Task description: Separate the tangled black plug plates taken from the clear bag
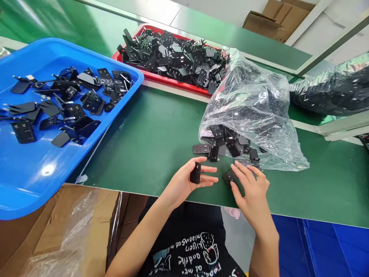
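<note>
My left hand (184,181) holds a small black rectangular plastic piece (195,172) with white marks, pinched by the thumb with the other fingers stretched out. Just to its right, my right hand (251,184) has thumb and fingertips at the edges of another black plastic piece (230,176) low over the green tabletop. Beyond both hands, a heap of similar black pieces (220,140) spills from the mouth of a clear plastic bag (253,104).
A blue tray (49,169) with scattered black parts is at the left. Behind, a red tray (175,82) is heaped with black parts. Another filled bag (331,90) lies at the right beside a white metal frame (340,125). Cardboard (98,231) stands below the table edge.
</note>
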`<action>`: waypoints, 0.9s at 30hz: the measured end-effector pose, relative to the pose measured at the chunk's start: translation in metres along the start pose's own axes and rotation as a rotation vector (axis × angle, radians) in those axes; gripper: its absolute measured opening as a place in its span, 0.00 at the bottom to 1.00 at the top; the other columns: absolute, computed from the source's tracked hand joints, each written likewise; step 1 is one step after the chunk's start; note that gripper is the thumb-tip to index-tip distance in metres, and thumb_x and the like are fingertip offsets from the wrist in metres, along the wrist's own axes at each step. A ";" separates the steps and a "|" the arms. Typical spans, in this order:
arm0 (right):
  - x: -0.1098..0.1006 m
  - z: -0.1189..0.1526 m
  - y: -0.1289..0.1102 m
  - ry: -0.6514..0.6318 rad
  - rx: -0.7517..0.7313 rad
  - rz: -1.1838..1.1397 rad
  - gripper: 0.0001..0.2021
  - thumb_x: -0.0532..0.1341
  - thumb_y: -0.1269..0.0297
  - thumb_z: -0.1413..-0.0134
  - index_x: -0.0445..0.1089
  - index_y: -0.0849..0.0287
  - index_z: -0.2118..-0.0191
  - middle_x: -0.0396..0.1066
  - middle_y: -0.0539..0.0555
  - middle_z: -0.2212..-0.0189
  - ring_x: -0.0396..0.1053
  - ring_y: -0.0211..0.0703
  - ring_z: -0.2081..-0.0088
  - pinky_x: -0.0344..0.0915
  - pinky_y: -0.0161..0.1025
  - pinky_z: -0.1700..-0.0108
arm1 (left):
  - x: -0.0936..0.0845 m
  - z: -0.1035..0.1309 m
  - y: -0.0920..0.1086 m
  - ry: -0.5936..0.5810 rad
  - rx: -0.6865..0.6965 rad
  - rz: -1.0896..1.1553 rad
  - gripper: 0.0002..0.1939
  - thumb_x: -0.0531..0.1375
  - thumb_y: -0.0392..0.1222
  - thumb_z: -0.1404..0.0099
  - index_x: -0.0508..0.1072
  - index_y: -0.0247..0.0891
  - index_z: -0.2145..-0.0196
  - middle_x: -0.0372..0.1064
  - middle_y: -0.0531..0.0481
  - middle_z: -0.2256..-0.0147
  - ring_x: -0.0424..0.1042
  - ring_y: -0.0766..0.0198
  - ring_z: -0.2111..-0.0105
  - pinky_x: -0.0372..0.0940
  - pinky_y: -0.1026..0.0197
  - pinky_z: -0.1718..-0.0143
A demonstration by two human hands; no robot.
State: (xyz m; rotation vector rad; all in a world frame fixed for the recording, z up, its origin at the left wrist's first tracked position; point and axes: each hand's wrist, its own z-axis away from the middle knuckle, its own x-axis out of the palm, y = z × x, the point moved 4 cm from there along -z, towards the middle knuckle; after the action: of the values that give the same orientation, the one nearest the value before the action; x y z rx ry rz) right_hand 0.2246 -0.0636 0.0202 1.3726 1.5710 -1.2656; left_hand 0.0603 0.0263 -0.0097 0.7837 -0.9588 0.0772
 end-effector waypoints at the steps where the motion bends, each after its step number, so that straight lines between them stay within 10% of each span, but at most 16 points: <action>1: 0.002 0.003 0.007 -0.060 0.009 0.021 0.18 0.52 0.69 0.37 0.62 0.53 0.43 0.67 0.57 0.45 0.57 0.56 0.45 0.53 0.55 0.48 | 0.001 0.000 0.000 -0.005 -0.002 0.001 0.18 0.51 0.50 0.31 0.66 0.36 0.50 0.74 0.41 0.60 0.76 0.56 0.67 0.68 0.52 0.59; 11: 0.012 0.003 0.005 -0.045 0.008 -0.018 0.10 0.53 0.63 0.36 0.68 0.57 0.54 0.71 0.58 0.54 0.62 0.52 0.51 0.55 0.48 0.51 | 0.003 0.002 0.004 -0.009 0.037 -0.044 0.13 0.64 0.44 0.42 0.65 0.35 0.75 0.57 0.56 0.77 0.56 0.72 0.77 0.62 0.64 0.67; 16: 0.014 0.000 0.007 -0.048 0.045 -0.105 0.08 0.53 0.63 0.36 0.66 0.57 0.56 0.71 0.58 0.58 0.63 0.52 0.53 0.57 0.49 0.52 | 0.001 0.003 0.006 -0.027 0.054 0.059 0.07 0.61 0.38 0.42 0.64 0.38 0.71 0.42 0.64 0.84 0.41 0.77 0.84 0.59 0.65 0.69; 27: 0.010 0.000 0.012 -0.055 0.331 -0.295 0.09 0.56 0.61 0.41 0.69 0.57 0.59 0.68 0.52 0.69 0.64 0.43 0.69 0.63 0.41 0.63 | 0.006 0.000 -0.001 0.007 0.027 -0.113 0.10 0.59 0.37 0.41 0.73 0.34 0.61 0.71 0.42 0.57 0.71 0.57 0.58 0.66 0.54 0.53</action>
State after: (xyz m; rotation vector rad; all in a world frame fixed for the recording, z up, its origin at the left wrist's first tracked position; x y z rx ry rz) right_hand 0.2345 -0.0610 0.0084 1.3178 1.6209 -1.7920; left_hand 0.0645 0.0241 -0.0056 0.8601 -0.9069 -0.0054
